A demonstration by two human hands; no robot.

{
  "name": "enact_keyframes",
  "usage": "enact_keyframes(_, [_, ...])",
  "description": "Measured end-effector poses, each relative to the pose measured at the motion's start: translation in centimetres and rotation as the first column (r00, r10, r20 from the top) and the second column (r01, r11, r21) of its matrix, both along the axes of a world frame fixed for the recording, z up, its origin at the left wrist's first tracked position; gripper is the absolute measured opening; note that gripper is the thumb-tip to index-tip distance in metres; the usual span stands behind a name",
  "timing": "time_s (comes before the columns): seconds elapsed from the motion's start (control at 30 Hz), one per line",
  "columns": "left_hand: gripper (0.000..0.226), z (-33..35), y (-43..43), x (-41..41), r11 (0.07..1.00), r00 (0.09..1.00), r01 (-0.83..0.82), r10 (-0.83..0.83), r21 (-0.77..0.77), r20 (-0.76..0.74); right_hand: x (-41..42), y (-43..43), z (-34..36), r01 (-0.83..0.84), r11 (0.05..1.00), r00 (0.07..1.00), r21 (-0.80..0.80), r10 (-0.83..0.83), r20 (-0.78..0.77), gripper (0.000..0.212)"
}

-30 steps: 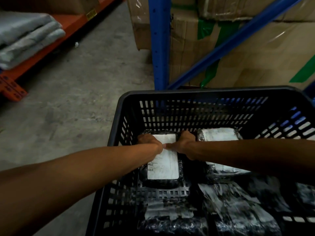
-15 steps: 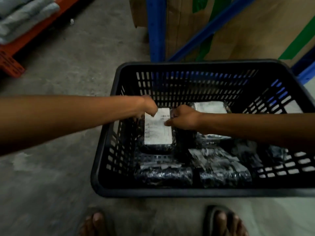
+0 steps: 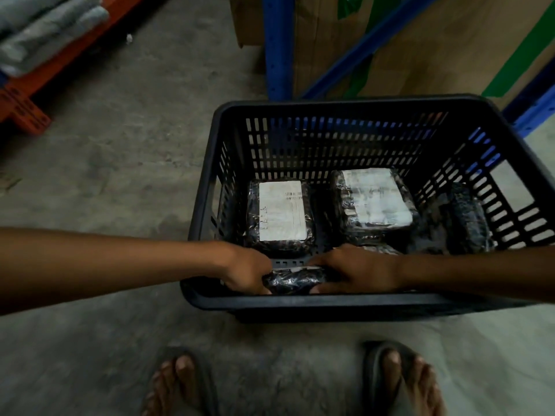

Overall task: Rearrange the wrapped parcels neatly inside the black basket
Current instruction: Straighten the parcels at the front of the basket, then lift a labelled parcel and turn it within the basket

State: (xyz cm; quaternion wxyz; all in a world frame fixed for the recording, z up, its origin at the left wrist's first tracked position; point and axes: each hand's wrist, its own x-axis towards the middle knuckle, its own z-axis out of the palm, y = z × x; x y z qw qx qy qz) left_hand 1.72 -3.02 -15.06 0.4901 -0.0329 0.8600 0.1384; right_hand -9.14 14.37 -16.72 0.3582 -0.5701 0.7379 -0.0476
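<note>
The black basket (image 3: 345, 304) stands on the concrete floor in front of my feet. Near its front wall my left hand (image 3: 246, 273) and my right hand (image 3: 357, 273) grip the two ends of a dark wrapped parcel (image 3: 295, 279). Behind it lies a black parcel with a white label (image 3: 280, 216), flat at the back left. Another labelled parcel (image 3: 374, 199) lies at the back middle. A dark parcel (image 3: 464, 219) leans near the right wall. My right forearm hides whatever lies at the front right.
A blue rack post (image 3: 277, 46) and cardboard boxes (image 3: 444, 43) stand right behind the basket. An orange shelf (image 3: 27, 94) with grey folded cloth (image 3: 45, 28) is at the far left. My sandalled feet (image 3: 399, 382) are just below the basket.
Both hands let go of the labelled back-left parcel and came back to the front wall, where they now hold a dark parcel. My head tilted down, bringing my feet into view.
</note>
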Motion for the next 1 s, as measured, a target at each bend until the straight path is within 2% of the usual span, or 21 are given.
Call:
enact_keyframes(0.1, [0.044, 1.6, -1.2, -0.7, 0.98, 0.986, -0.164, 0.168, 0.116, -0.024, -1.4, 0.6, 0.9, 0.187, 0.982, 0.958, -0.02, -0.178, 0.226, 0.036])
enact_keyframes(0.2, [0.044, 5.5, -4.3, -2.7, 0.847, 0.881, -0.409, 0.463, 0.339, -0.093, -4.8, 0.9, 3.9, 0.521, 0.853, 0.748, -0.034, -0.437, 0.5, 0.038])
enact_keyframes(0.23, [0.048, 6.9, -5.3, -3.3, 0.764, 0.802, -0.497, 0.585, 0.411, -0.119, -6.1, 0.6, 4.8, 0.623, 0.782, 0.649, -0.028, -0.497, 0.576, 0.043])
enact_keyframes(0.27, [0.054, 7.8, -6.1, -3.9, 0.639, 0.695, -0.587, 0.713, 0.497, -0.095, -7.3, 0.1, 5.6, 0.711, 0.703, 0.525, 0.017, -0.547, 0.652, 0.049])
enact_keyframes(0.33, [0.069, 8.7, -6.9, -5.1, 0.291, 0.447, -0.704, 0.89, 0.648, 0.086, -9.6, -1.0, 6.3, 0.826, 0.53, 0.249, 0.191, -0.648, 0.72, 0.062])
enact_keyframes(0.37, [0.071, 8.8, -6.6, -5.4, 0.157, 0.355, -0.72, 0.921, 0.676, 0.163, -10.4, -1.6, 6.5, 0.851, 0.45, 0.145, 0.273, -0.699, 0.701, 0.067])
enact_keyframes(0.4, [0.066, 8.4, -6.1, -5.6, 0.106, 0.31, -0.713, 0.934, 0.693, 0.176, -10.9, -2.3, 6.6, 0.86, 0.386, 0.069, 0.335, -0.737, 0.672, 0.069])
enact_keyframes(0.47, [0.042, 6.8, -4.4, -6.0, 0.136, 0.263, -0.723, 0.961, 0.677, 0.087, -11.4, -3.2, 6.3, 0.874, 0.313, -0.006, 0.373, -0.759, 0.651, 0.065])
enact_keyframes(0.5, [0.038, 5.9, -3.6, -6.3, 0.123, 0.212, -0.745, 0.976, 0.656, 0.057, -11.4, -3.6, 6.0, 0.876, 0.315, -0.004, 0.365, -0.753, 0.658, 0.058])
enact_keyframes(0.6, [0.048, 3.5, -2.9, -7.4, 0.053, 0.046, -0.814, 0.999, 0.578, -0.026, -10.4, -4.8, 3.8, 0.853, 0.404, 0.104, 0.332, -0.753, 0.65, 0.042])
enact_keyframes(0.67, [0.049, 2.7, -3.4, -8.1, 0.072, 0.015, -0.836, 0.994, 0.544, -0.11, -9.7, -5.9, 1.8, 0.859, 0.401, 0.1, 0.319, -0.741, 0.664, 0.039])
enact_keyframes(0.73, [0.044, 1.9, -4.3, -8.7, 0.12, 0.025, -0.852, 0.982, 0.51, -0.188, -9.1, -7.3, 0.3, 0.891, 0.373, 0.105, 0.259, -0.724, 0.682, 0.041])
enact_keyframes(0.8, [0.044, 1.1, -4.9, -8.9, 0.233, 0.108, -0.878, 0.948, 0.419, -0.3, -8.9, -8.5, -1.1, 0.922, 0.356, 0.177, 0.149, -0.733, 0.657, 0.039])
enact_keyframes(0.87, [0.06, 0.1, -5.3, -9.1, 0.341, 0.236, -0.879, 0.919, 0.333, -0.317, -8.3, -9.6, -2.5, 0.905, 0.411, 0.271, 0.111, -0.757, 0.594, 0.038])
enact_keyframes(0.93, [0.063, -1.0, -4.9, -9.3, 0.455, 0.381, -0.858, 0.875, 0.238, -0.298, -7.2, -10.2, -4.3, 0.84, 0.532, 0.427, 0.11, -0.773, 0.469, 0.063])
enact_keyframes(0.97, [0.062, -1.4, -4.5, -9.6, 0.52, 0.45, -0.84, 0.828, 0.157, -0.333, -6.7, -10.3, -5.0, 0.815, 0.573, 0.5, 0.089, -0.772, 0.393, 0.078])
enact_keyframes(1.0, [0.065, -1.6, -4.3, -9.9, 0.577, 0.516, -0.815, 0.764, 0.054, -0.388, -6.4, -10.4, -5.6, 0.807, 0.587, 0.534, 0.063, -0.771, 0.347, 0.089])
